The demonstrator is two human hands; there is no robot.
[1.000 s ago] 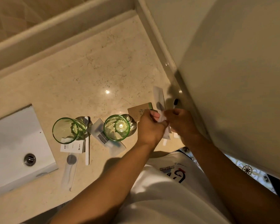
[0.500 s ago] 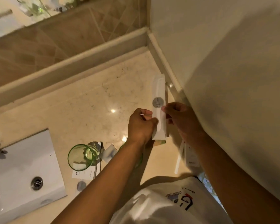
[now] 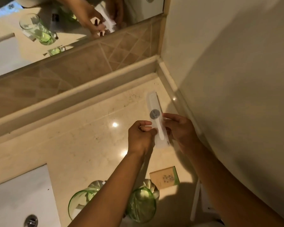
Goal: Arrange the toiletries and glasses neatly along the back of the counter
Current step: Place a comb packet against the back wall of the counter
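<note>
Two hands hold a long white toiletry packet point(image 3: 156, 117) above a marble counter point(image 3: 88, 145).
Left hand point(image 3: 140, 138) and right hand point(image 3: 180, 130) pinch its near end; its long axis points away from them toward the back corner.

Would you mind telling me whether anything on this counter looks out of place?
Yes: two green glasses and a tan box sit near the front edge, not along the back; dark specks dot the back corner.

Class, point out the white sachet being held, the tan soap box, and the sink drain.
white sachet point(image 3: 155, 114): head view, on its grey round sticker.
tan soap box point(image 3: 164, 177): head view, top face.
sink drain point(image 3: 30, 220): head view, metal ring.
</note>
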